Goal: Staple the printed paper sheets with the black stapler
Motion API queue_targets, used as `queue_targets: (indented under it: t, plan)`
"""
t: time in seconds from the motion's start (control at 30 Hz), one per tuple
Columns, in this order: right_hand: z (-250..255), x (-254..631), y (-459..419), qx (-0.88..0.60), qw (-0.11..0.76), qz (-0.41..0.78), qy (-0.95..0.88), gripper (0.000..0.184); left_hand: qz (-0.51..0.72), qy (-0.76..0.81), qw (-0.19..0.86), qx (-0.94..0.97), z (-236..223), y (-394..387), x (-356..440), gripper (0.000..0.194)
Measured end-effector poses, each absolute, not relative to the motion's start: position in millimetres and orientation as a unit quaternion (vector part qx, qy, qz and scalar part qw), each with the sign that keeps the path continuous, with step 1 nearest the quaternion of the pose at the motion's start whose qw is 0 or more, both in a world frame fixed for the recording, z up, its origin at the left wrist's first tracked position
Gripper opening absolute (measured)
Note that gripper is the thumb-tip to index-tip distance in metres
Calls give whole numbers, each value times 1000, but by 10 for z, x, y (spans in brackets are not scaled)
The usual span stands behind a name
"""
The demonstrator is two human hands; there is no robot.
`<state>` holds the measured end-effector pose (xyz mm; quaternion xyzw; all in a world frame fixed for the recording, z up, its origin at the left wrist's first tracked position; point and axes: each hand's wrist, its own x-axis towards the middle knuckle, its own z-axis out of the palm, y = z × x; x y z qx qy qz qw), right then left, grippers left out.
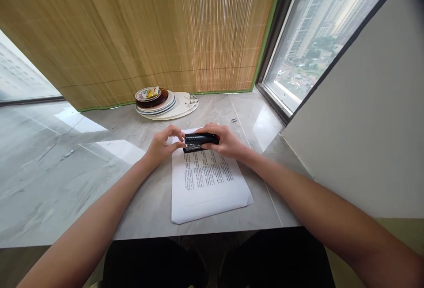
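you have the black stapler (200, 139) at the middle of the frame, lying crosswise above the upper part of a printed sheet of paper (212, 204). your right hand (223, 140) is closed around its right end, fingers over the top and thumb along the near side, so the hold looks firm. your left hand (162, 144) is partly curled, thumb and forefinger a little apart at the stapler's left end; you cannot tell from here whether they pinch it or only rest against it. as for progress, the work seems partway: the stapler is in hand, but its top and base are not pressed together, and no staple shows in the paper, though your hands cover part of the upper edge. a couple of small grey pieces (234, 120), perhaps staple strips, lie on the counter (66, 191) right of centre, well apart from your fingers; whether the stapler is loaded is hidden. the stapler itself looks glossy and dark, ribbed near its left end, with a silvery metal strip showing between the upper arm and the black base.
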<state>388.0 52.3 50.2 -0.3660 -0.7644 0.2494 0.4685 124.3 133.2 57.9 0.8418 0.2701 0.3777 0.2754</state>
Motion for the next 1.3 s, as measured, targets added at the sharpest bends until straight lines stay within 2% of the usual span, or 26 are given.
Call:
queue_targets:
  t: [0.23, 0.33, 0.43, 0.5, 0.63, 0.7, 0.83, 0.97, 1.1, 1.3]
  plan:
    - [541, 3790, 471, -373, 476, 235, -761, 34, 355, 279, 263, 852, 522, 1344, 1300, 29]
    - [612, 3899, 507, -385, 463, 223, -767, 33, 369, 275, 223, 859, 527, 1321, 1335, 27]
    - [662, 4163, 597, -443, 486, 192, -729, 35, 368, 278, 149, 875, 537, 1255, 1380, 42]
    - [676, 4401, 654, -495, 489, 173, -697, 36, 301, 248, 130, 912, 521, 1214, 1392, 52]
    - [686, 4853, 671, -560, 403, 208, -693, 39, 146, 186, 146, 961, 432, 1194, 1347, 48]
    - [705, 5001, 641, -567, 338, 253, -707, 41, 130, 187, 153, 962, 387, 1201, 1312, 47]
    - [805, 5124, 573, -556, 242, 314, -730, 38, 154, 189, 164, 956, 324, 1192, 1294, 57]
    - [939, 5134, 511, -543, 212, 364, -727, 34, 160, 152, 176, 959, 273, 1169, 1326, 52]
    - [1010, 5118, 469, -529, 177, 416, -718, 32, 108, 186, 131, 968, 292, 1142, 1346, 50]
    - [980, 5034, 477, -500, 166, 419, -740, 33, 82, 201, 87, 972, 396, 1061, 1396, 52]
